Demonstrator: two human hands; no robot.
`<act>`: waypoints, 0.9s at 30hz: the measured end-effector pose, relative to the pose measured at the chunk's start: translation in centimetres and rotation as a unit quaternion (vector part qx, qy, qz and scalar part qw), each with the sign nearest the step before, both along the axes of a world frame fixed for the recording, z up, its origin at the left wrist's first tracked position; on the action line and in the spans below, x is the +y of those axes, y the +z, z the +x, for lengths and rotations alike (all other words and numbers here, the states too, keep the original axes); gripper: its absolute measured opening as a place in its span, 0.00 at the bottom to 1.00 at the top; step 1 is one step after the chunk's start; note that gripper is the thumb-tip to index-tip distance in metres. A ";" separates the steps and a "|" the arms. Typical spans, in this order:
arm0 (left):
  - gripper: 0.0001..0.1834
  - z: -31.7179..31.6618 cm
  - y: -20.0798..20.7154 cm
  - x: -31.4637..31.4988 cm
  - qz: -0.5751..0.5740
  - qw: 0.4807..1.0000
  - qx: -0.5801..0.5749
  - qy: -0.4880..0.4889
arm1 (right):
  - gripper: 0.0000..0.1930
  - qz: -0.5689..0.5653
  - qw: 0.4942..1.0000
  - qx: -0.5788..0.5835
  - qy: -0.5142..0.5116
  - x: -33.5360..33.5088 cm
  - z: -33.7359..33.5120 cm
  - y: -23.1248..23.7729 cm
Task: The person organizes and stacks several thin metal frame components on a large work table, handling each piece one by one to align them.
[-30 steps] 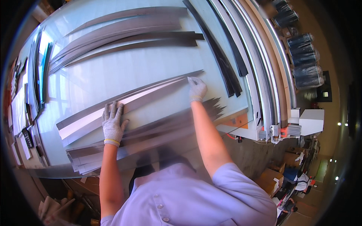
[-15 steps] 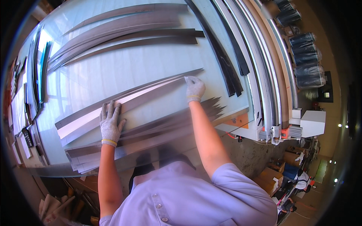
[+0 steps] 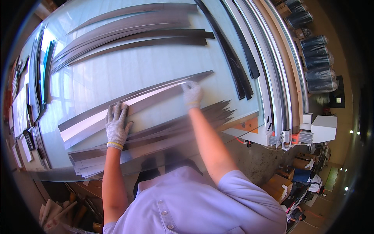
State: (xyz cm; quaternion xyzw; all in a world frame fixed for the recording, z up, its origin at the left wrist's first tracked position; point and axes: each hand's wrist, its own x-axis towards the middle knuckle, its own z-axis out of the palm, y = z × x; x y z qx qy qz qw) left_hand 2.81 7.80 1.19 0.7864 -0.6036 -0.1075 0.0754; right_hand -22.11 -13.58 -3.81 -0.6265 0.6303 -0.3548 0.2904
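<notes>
A long, tapering grey strip (image 3: 156, 102) lies slantwise on the pale tabletop (image 3: 156, 62), with a narrow pinkish-white strip (image 3: 150, 95) along it and a darker strip (image 3: 83, 116) on its far side. My left hand (image 3: 116, 126), in a grey knit glove, rests flat on these strips toward their wide left end, fingers spread. Near the pointed right end, my gloved right hand (image 3: 192, 94) is closed on the end of the white strip, which bends up there. That hand is slightly blurred. Its fingertips are partly hidden.
A fanned pile of dark strips (image 3: 171, 125) lies nearer me. More long strips (image 3: 128, 27) are at the table's far side, and black strips (image 3: 230, 58) at its right. Beyond stand metal rails (image 3: 282, 70) with a white box (image 3: 325, 126). Rolls (image 3: 321, 80) are stacked at right.
My right hand has moved left and slightly toward me from the pointed end, bending the white strip's end. My left hand still presses on the strips.
</notes>
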 end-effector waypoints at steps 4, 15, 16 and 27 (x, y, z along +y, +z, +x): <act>0.39 0.0 0.0 -0.1 -0.003 1.000 0.003 -0.001 | 0.06 -0.014 0.999 -0.012 0.040 1.1 1.8 -0.5; 0.32 0.0 0.9 -0.5 -0.039 0.999 0.019 0.006 | 0.03 -0.041 0.994 -0.049 0.086 3.3 5.5 0.2; 0.29 0.2 0.8 -0.9 -0.052 0.998 0.027 0.011 | 0.03 -0.042 0.991 -0.112 0.051 3.3 5.6 0.2; 0.17 -0.9 -1.2 -3.9 -0.151 0.982 0.020 0.109 | 0.10 -0.155 0.982 0.003 -0.107 -3.2 -3.6 0.3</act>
